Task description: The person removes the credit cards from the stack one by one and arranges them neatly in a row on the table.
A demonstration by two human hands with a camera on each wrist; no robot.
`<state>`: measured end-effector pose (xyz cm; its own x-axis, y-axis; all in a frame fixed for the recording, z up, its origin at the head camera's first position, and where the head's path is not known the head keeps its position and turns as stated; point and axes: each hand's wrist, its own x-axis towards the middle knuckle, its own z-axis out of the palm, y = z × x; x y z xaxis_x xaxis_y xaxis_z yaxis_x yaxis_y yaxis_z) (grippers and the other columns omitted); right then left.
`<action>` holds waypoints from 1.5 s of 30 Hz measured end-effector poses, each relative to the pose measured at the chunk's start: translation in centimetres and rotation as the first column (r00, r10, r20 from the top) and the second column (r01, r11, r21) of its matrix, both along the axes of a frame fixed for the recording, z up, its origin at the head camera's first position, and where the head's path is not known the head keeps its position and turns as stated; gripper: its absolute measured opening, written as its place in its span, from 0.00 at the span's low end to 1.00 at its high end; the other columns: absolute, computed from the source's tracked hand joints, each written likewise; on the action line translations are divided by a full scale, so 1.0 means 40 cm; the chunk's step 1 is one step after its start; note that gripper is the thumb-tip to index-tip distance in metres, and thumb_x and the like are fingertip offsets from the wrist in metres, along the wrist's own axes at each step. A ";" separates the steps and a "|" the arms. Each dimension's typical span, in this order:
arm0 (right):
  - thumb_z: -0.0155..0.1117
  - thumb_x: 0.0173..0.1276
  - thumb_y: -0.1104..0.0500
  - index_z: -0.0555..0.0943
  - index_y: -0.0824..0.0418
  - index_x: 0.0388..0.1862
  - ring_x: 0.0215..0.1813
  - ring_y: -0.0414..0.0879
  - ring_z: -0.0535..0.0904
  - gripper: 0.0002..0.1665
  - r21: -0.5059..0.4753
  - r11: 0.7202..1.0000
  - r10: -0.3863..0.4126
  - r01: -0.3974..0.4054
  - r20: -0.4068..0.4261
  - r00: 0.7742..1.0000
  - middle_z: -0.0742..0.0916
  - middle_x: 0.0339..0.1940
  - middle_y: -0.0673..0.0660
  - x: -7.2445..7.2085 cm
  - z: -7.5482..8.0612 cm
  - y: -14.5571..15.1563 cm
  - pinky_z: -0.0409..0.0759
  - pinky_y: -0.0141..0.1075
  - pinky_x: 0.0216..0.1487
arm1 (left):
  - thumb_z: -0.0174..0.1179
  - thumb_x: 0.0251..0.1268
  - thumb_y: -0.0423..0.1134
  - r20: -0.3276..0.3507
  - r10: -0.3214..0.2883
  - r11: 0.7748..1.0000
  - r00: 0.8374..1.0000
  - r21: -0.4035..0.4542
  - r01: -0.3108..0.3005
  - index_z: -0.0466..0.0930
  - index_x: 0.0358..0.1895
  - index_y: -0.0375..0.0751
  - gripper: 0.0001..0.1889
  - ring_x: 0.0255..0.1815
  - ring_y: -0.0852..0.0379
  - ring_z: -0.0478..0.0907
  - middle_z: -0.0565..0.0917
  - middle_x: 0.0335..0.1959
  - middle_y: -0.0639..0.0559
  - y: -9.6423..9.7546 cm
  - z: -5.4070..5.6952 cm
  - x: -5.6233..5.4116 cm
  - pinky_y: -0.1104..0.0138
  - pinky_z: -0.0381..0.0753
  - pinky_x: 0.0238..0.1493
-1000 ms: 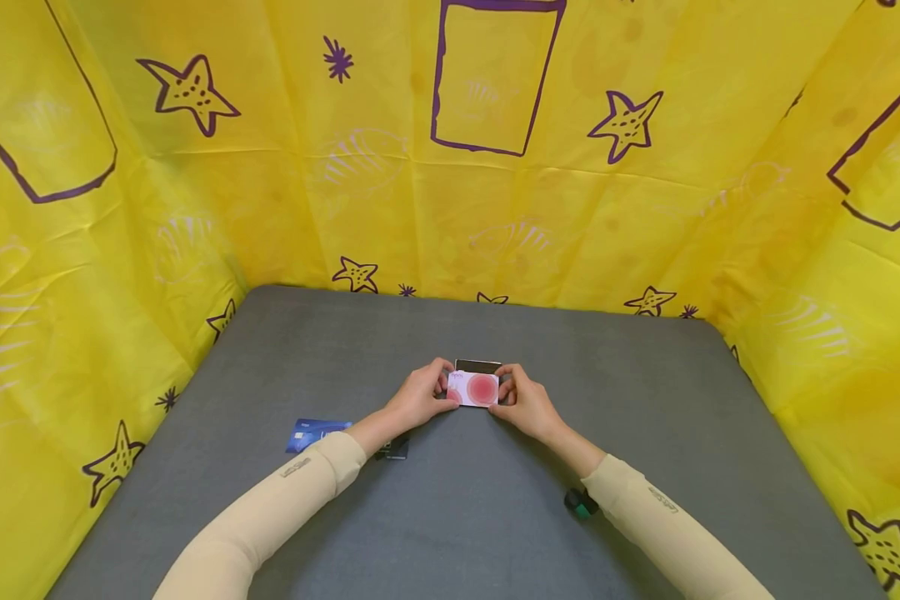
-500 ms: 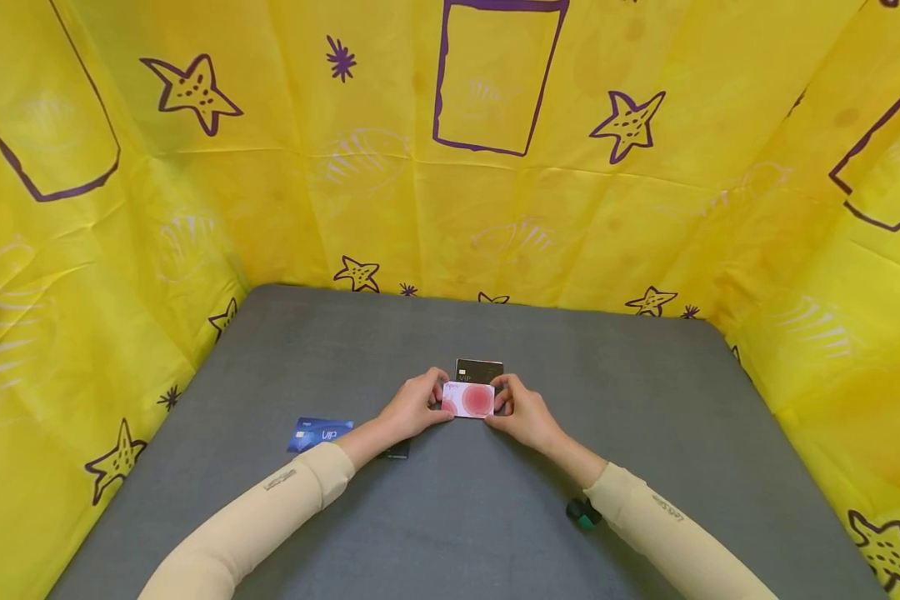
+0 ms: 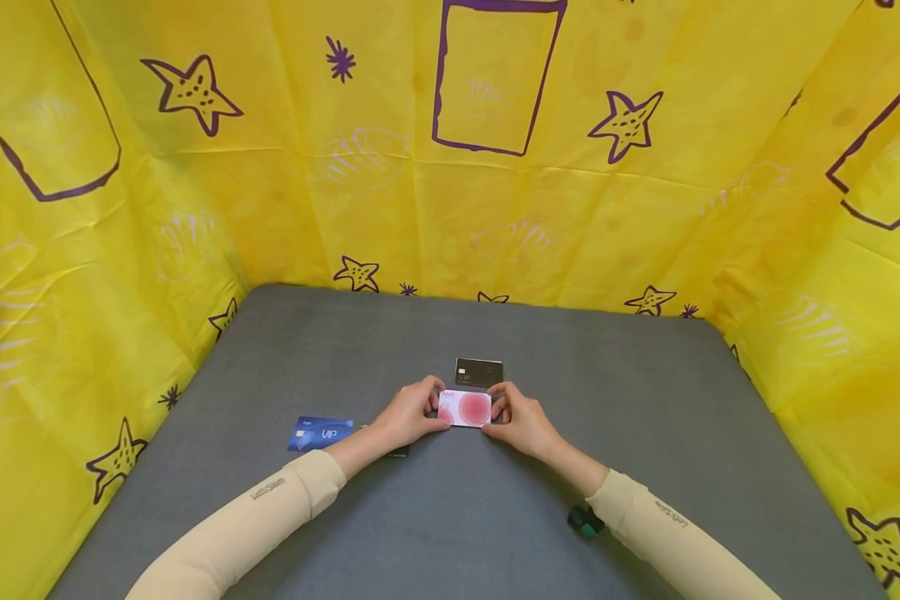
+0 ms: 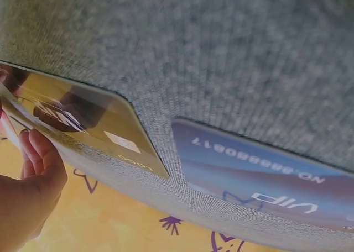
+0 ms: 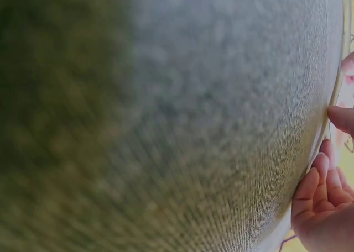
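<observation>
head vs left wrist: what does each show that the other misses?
Head only: both hands, left hand and right hand, holding the pink card by its short edges, and the yellow starred backdrop on three sides. Left wrist only: the number printed on the blue VIP card, and reflections on the black card. Both: the blue VIP card, the black card, the grey mat.

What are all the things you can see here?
pink card: 1, white-pink with red circles, held between both hands mid-table
black card: 1, black, flat just behind the pink card
blue card: 1, blue, flat left of the left arm
table: 1, grey cloth top
backdrop: 1, yellow with purple stars, around the table
left hand: 1, pinches the pink card's left edge
right hand: 1, pinches its right edge
</observation>
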<state>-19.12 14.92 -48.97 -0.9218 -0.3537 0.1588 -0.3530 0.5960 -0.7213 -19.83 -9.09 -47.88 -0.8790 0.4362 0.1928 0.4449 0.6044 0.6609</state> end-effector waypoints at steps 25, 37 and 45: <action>0.79 0.50 0.59 0.76 0.62 0.50 0.25 0.35 0.71 0.30 0.035 0.998 0.056 -0.055 -0.002 0.998 0.84 0.29 0.48 0.045 0.004 -0.021 0.71 0.29 0.29 | 0.76 0.49 0.39 -0.009 -0.012 0.997 1.000 -0.077 0.011 0.76 0.46 0.35 0.24 0.31 0.58 0.69 0.75 0.30 0.54 -0.039 0.000 0.056 0.66 0.70 0.36; 0.80 0.49 0.58 0.77 0.61 0.49 0.27 0.35 0.70 0.29 0.059 0.994 0.091 -0.090 -0.014 0.996 0.83 0.29 0.48 0.060 0.010 -0.034 0.71 0.29 0.30 | 0.78 0.45 0.46 -0.037 0.010 0.987 0.999 -0.159 -0.016 0.79 0.43 0.40 0.23 0.38 0.56 0.68 0.76 0.33 0.54 -0.063 0.010 0.073 0.63 0.72 0.40; 0.80 0.50 0.56 0.78 0.61 0.49 0.28 0.40 0.72 0.29 0.082 0.990 0.112 -0.112 -0.002 0.994 0.82 0.29 0.48 0.072 0.015 -0.043 0.71 0.30 0.31 | 0.78 0.44 0.49 -0.016 0.028 0.981 0.999 -0.192 -0.030 0.82 0.45 0.41 0.25 0.45 0.54 0.69 0.78 0.40 0.52 -0.080 0.015 0.085 0.60 0.74 0.45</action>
<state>-16.24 13.18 -48.35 -0.8746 -0.4668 0.1313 -0.4256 0.6092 -0.6691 -16.43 -12.28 -47.26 -0.8896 0.4407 0.1197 0.4335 0.7325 0.5250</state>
